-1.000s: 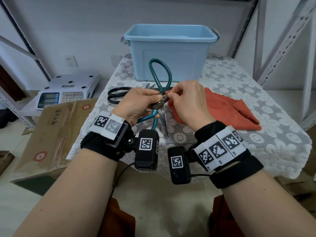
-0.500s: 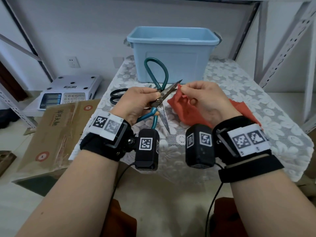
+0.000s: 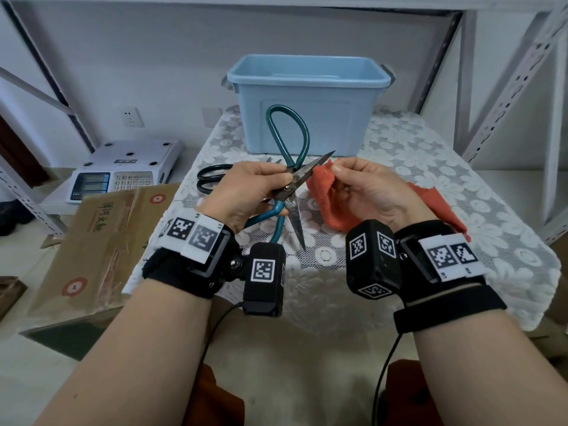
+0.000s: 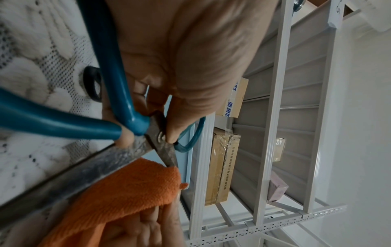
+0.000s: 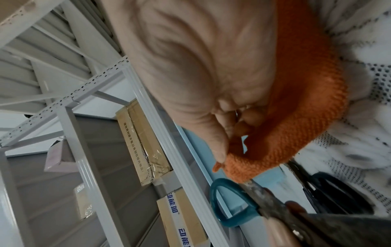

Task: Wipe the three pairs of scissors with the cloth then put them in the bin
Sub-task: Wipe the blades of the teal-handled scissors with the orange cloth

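My left hand pinches the teal scissors open at the pivot, my right hand pinches the cloth beside a blade; black scissors wait on the table, bin apparently unfilled.

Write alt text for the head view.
The left hand holds open teal-handled scissors while the right hand pinches an orange cloth by one blade. Black scissors and a blue bin sit behind.
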